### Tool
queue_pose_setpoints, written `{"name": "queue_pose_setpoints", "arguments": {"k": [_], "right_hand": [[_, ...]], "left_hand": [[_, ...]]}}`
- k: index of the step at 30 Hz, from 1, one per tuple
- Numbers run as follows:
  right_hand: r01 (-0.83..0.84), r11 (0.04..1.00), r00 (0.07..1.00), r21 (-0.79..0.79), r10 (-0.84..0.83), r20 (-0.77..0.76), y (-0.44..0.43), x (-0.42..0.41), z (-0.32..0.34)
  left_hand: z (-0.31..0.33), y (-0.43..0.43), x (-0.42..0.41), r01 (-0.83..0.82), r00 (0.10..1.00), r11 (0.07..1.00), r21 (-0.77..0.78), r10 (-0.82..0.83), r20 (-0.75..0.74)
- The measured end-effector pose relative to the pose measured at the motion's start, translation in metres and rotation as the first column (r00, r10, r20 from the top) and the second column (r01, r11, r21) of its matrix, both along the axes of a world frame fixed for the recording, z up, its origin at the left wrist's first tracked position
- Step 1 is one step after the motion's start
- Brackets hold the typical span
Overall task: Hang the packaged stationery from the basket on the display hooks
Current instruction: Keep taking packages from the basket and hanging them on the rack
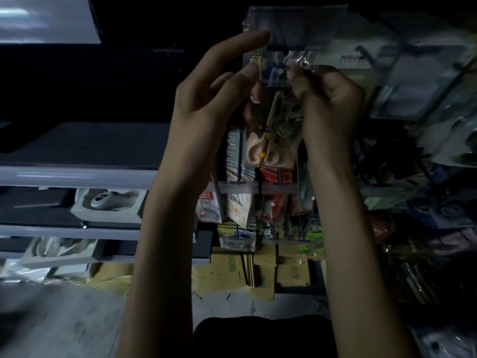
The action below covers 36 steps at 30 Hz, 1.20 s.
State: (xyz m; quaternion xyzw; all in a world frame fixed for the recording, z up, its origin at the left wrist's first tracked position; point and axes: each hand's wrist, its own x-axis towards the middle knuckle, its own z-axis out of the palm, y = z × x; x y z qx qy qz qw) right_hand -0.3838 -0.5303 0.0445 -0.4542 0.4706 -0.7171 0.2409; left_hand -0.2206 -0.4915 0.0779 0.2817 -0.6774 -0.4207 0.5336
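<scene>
A clear plastic package (275, 117) with beige-handled scissors inside hangs between my raised hands, in front of the display rack. My right hand (327, 99) pinches the crinkled top of the package. My left hand (219, 83) touches its left edge with thumb and fingers, the index finger stretched out toward a clear label holder (294, 24) on a hook arm above. The hook's tip is lost in the dim light. No basket is in view.
Hooks with hanging packets (237, 177) fill the rack below and to the right (423, 94). White shelf rails (72, 174) with boxed goods (108, 202) run on the left. Cardboard boxes (227, 272) stand on the floor under the rack.
</scene>
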Motion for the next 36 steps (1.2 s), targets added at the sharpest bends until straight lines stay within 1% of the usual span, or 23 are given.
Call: {"name": "queue_pose_setpoints", "arguments": {"k": [5,9,11,15,18,21,24,27,32,36], "right_hand": [[-0.011,1.000,1.000,-0.015,0.010,-0.005,-0.002,-0.001,-0.003],[-0.002,0.999,0.995,-0.039,-0.002,-0.097,-0.003,-0.002,-0.003],[0.001,1.000,0.991,-0.025,-0.005,-0.131,-0.004,-0.003,-0.003],[-0.006,1.000,0.998,0.016,0.007,-0.067,-0.008,-0.006,-0.003],[-0.018,1.000,0.998,0.015,0.018,-0.059,-0.008,-0.009,-0.005],[-0.047,0.998,0.997,0.034,0.048,-0.055,-0.006,-0.011,-0.006],[-0.070,0.996,0.997,0.055,0.072,-0.027,-0.007,-0.012,-0.005],[-0.065,0.996,0.997,0.064,0.066,-0.026,-0.007,-0.011,-0.003],[-0.041,0.993,0.988,0.115,0.058,-0.143,0.000,-0.014,-0.002],[0.076,0.971,0.973,0.226,-0.022,-0.232,0.009,-0.016,-0.016]], "left_hand": [[-0.004,0.000,-0.001,0.025,1.000,0.999,-0.026,-0.026,-0.011],[-0.007,0.002,-0.001,-0.004,0.998,0.998,-0.057,0.001,-0.055],[-0.007,0.004,0.000,-0.015,0.997,0.997,-0.069,0.011,-0.070],[-0.008,0.007,0.002,-0.057,0.996,0.996,-0.062,0.053,-0.072],[-0.017,0.013,0.005,-0.109,0.992,0.994,-0.016,0.108,-0.060],[-0.038,0.010,0.008,-0.160,0.987,0.985,0.060,0.162,-0.020],[-0.066,-0.006,0.004,-0.262,0.965,0.963,0.064,0.261,0.020],[-0.086,-0.022,-0.005,-0.348,0.937,0.932,0.104,0.351,-0.002],[-0.103,-0.034,-0.016,-0.342,0.936,0.912,0.225,0.352,-0.003],[-0.103,-0.029,-0.023,-0.320,0.945,0.920,0.227,0.328,0.004]]}}
